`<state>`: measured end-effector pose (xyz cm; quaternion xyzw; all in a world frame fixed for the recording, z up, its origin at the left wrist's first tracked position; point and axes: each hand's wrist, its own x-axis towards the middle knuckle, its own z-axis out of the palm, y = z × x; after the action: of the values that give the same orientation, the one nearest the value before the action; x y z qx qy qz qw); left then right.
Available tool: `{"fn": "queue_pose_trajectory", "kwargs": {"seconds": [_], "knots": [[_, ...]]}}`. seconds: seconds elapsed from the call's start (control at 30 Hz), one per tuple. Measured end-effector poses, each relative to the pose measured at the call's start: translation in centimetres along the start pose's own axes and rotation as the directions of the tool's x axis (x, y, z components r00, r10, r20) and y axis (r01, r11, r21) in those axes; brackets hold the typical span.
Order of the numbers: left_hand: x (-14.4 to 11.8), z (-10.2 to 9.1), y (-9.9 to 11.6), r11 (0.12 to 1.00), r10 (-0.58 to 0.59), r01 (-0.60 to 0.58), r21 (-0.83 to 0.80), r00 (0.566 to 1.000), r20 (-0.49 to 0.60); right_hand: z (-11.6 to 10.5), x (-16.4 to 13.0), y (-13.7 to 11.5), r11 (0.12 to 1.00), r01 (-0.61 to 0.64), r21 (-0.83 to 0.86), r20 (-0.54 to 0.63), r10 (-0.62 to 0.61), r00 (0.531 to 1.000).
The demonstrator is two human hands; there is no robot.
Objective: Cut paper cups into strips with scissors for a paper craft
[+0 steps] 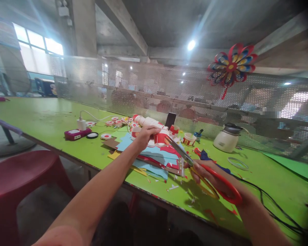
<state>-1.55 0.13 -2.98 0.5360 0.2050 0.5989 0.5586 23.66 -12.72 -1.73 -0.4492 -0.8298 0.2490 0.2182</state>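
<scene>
Magenta plastic socket box [77, 134] lies at your far left, with a white charger plug [81, 124] standing in it; its white cable [92, 114] trails right toward the crowded middle of the green table [48, 112], so a snag there could drag the small parts about.

Next comes your left hand [147, 135], fingers bent over a red-and-white curved paper piece [161, 138] and pinching it above a loose stack of light-blue, red and brown sheets [166, 156]. Those sheets overlap unevenly; if you lean on them, they could slide and take your aim with them.

The steel scissors [188, 158] with red and yellow handles point straight at that piece, tips close to your left fingers. A slip or a twist of the paper could nick you or spoil its edge. The blades are blurred, so you can't fairly judge their gap.

Your right hand [198, 169] is curled around the handles. Just beyond sits a navy-blue tool with an orange tip [206, 156], perhaps a glue gun; a careless elbow or a tug on its black cord [269, 201] could shift it.
</scene>
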Motion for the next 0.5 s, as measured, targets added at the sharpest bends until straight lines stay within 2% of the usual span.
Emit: {"fn": "queue_pose_trajectory", "kwargs": {"seconds": [0.27, 0.5], "knots": [[-0.5, -0.1, 0.4, 1.0, -0.016, 0.016, 0.002, 0.996, 0.089, 0.0, -0.3, 0.1, 0.998, 0.041, 0.046, 0.081, -0.044, 0.996], [-0.6, -0.1, 0.6, 0.999, -0.046, 0.045, 0.008, 0.984, 0.171, 0.6, -0.4, 0.8, 0.937, -0.01, 0.35, 0.125, -0.036, 0.992]]}}
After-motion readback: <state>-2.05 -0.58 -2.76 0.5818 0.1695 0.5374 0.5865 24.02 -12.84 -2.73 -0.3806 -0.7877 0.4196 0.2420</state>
